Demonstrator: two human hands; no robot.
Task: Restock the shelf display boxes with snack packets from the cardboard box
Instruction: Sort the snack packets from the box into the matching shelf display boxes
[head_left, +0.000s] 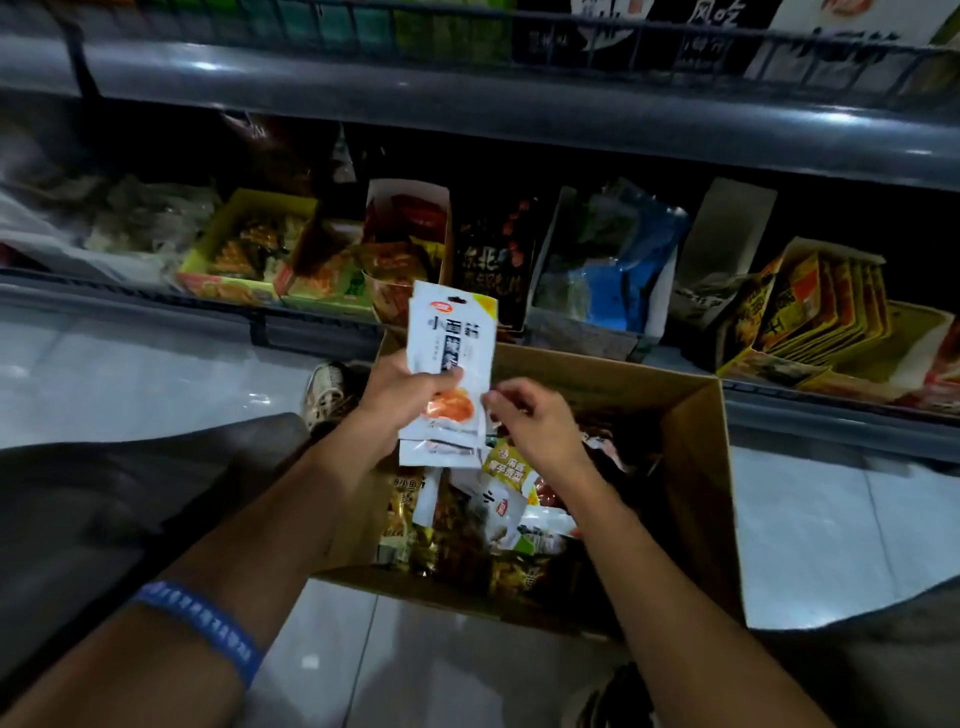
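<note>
My left hand (402, 391) grips a small stack of white snack packets (452, 343) with dark print and an orange picture, held upright over the open cardboard box (696, 467) on the floor. My right hand (524, 415) is just right of the stack, fingers curled, thumb and fingertips touching the packets' right edge. The box holds several mixed packets (483, 525), yellow, white and brown. On the low shelf behind stand display boxes: a yellow-green one (244, 244), a white one with red packets (405, 234), one with blue packets (608, 270).
A yellow display box (826, 312) of upright packets sits at the shelf's right end. An upper shelf rail (467, 98) overhangs. My knees (130, 493) flank the box, a shoe (327, 395) shows by its far left corner. Pale tiled floor (810, 530) surrounds.
</note>
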